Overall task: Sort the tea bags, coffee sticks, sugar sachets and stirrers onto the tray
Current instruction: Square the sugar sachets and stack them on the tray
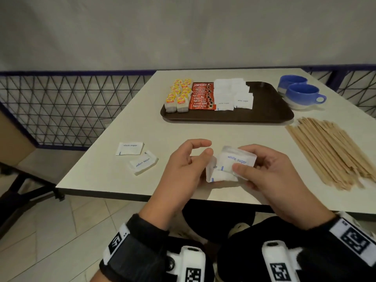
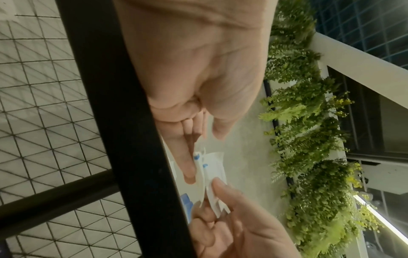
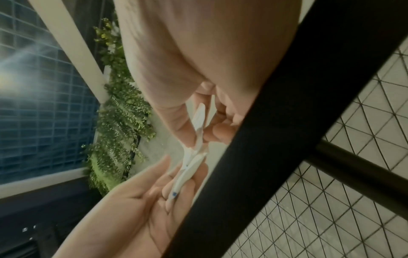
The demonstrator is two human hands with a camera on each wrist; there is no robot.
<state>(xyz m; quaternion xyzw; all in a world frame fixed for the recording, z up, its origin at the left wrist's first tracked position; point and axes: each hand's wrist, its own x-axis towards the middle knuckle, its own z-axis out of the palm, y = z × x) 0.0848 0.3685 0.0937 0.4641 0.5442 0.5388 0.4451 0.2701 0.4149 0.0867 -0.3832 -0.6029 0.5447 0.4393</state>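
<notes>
We see both hands over near table edge: right hand (image 1: 270, 176) pinches sugar sachets (image 1: 234, 163), left hand (image 1: 183, 167) supports stack from beneath, thumb lifted. Head view alone shows tray (image 1: 270, 110) far, two loose sachets (image 1: 136, 155) left, stirrers (image 1: 333, 151) right. Wrist views alone show stack edge-on.
</notes>
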